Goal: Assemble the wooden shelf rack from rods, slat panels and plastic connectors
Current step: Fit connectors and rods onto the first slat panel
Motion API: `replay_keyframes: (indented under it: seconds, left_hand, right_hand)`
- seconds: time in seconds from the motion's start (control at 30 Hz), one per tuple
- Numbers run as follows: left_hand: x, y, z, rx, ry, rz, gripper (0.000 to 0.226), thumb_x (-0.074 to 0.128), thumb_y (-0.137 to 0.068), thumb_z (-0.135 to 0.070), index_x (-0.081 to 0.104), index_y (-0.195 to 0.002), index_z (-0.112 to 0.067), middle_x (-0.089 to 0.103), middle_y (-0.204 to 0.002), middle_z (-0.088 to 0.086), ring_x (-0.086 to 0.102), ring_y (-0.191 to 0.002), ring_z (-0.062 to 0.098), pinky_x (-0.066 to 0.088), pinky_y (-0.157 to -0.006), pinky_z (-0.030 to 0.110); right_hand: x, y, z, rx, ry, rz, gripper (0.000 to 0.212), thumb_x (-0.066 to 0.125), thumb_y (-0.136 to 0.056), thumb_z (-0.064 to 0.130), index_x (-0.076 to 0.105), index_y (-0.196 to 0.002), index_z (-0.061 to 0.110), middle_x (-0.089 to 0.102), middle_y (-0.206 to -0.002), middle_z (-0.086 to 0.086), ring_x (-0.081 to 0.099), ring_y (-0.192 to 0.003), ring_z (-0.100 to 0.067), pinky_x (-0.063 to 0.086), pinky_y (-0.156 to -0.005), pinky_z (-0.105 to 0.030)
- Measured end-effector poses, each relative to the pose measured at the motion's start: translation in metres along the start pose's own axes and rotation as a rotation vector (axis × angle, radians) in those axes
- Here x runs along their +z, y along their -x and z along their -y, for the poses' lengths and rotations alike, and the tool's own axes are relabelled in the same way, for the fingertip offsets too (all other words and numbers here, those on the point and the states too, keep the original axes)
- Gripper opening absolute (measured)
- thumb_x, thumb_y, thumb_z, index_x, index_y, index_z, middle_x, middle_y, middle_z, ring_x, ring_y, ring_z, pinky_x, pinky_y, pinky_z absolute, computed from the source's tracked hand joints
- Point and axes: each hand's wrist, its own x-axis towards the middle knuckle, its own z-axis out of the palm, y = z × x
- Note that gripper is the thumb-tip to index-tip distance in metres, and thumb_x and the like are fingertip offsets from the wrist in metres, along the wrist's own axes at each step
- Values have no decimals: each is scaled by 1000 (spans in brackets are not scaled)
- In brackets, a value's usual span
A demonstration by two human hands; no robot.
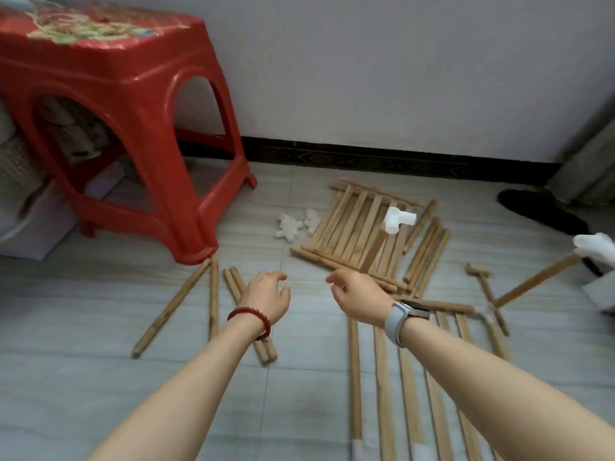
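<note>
**Both hands reach out over the scattered parts**

The left hand (266, 296) and right hand (357, 294) hover over the floor (100, 377), fingers loosely spread, holding nothing. Loose rods (173, 307) lie left; a slat panel (359, 227) lies ahead with a white connector (397, 219) on a rod standing over it, probably for easy reach.

I see matt bare wood on the slat panel (359, 227) and loose rods (173, 307), white plastic connectors (293, 226) at its nine o'clock, a glossy red plastic stool (133, 104), smooth grey floor tiles (100, 394).
</note>
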Motion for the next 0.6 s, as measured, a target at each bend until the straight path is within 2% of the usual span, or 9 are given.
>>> replay_keyframes:
  seconds: [0.13,0.23,0.3,0.37,0.43,0.5,0.6]
  left_hand:
    - [33,-51,40,-70,-59,35,42,44,-94,-21,42,-135,-15,40,-139,7,38,-129,23,34,-104,34]
    - [61,-92,63,-76,-130,91,46,45,-94,-22,37,-139,-17,32,-144,7,32,-133,24,34,-105,35]
    - [76,-119,75,-47,-204,127,55,47,-93,-29,28,-144,-18,18,-152,9,16,-140,27,25,-112,37]
    - [94,-139,90,-49,-302,189,74,49,-90,-47,11,-148,-23,-2,-157,7,-4,-143,30,11,-115,41]
    - [110,-148,102,-42,-386,233,90,46,-83,-65,-3,-149,-27,-17,-156,6,-16,-141,34,-1,-115,45]
    - [124,-153,114,-26,-412,234,94,40,-80,-73,-9,-148,-30,-23,-154,5,-22,-140,34,-8,-115,45]
    - [129,-155,122,-15,-406,213,94,38,-80,-74,-10,-147,-31,-24,-154,4,-24,-140,32,-9,-115,44]
  right_hand:
    - [37,-76,-16,51,-20,-23,37,35,-96,15,50,-130,13,64,-113,-10,58,-103,-26,45,-82,-31]
    - [57,-132,-28,-3,30,-69,38,36,-96,13,49,-131,14,57,-128,-9,54,-112,-27,42,-82,-28]
    - [65,-167,-32,-32,70,-98,38,37,-96,12,48,-132,13,53,-132,-10,52,-115,-30,42,-84,-30]
    - [78,-202,-37,-15,103,-114,35,37,-96,14,50,-129,11,55,-126,-14,53,-112,-32,42,-84,-32]
    - [90,-229,-40,-17,108,-148,35,38,-97,15,51,-128,9,55,-127,-14,51,-116,-31,41,-89,-33]
    - [106,-256,-43,-23,136,-187,36,38,-97,16,50,-130,8,53,-128,-14,46,-120,-30,39,-94,-37]
    - [124,-284,-40,19,232,-172,40,38,-98,24,40,-137,15,46,-135,-12,35,-129,-29,33,-101,-42]
